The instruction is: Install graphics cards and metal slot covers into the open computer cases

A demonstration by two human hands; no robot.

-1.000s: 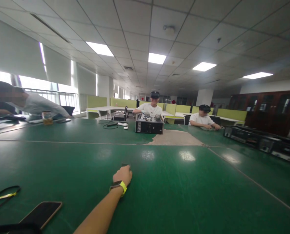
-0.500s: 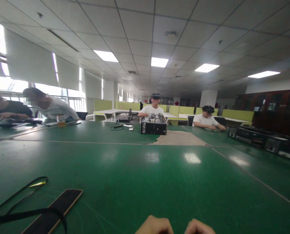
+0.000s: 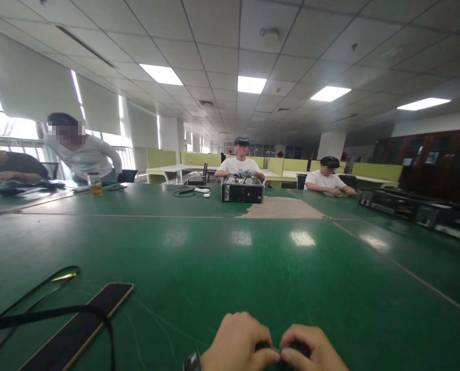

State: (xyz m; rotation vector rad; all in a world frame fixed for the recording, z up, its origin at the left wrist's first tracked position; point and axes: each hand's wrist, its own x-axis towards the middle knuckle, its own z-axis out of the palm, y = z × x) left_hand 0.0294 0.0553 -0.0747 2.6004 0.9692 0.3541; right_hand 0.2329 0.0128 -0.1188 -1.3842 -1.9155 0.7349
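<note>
At the bottom middle, my left hand (image 3: 237, 337), with a dark watch (image 3: 192, 360) on the wrist, is closed with its thumb and fingers bent inward. Just to its right my right hand (image 3: 311, 344) is closed in the same way. The two thumb tips almost meet. Dark parts of a small object (image 3: 300, 348) show inside the curled fingers; its kind is hidden by my hands. Both hands are over the near part of the green table (image 3: 199, 268).
To the left lie a long dark flat phone-like object (image 3: 86, 324) and a black strap (image 3: 55, 310). Across the table a person in gloves works in a computer case (image 3: 242, 192). More equipment (image 3: 404, 208) stands at right; a jar (image 3: 94, 183) stands far left. Other people are around the table.
Both hands have come further up into view and closer together, showing the watch and dark object. The view has tipped slightly down. A person at the far left has straightened up somewhat.
</note>
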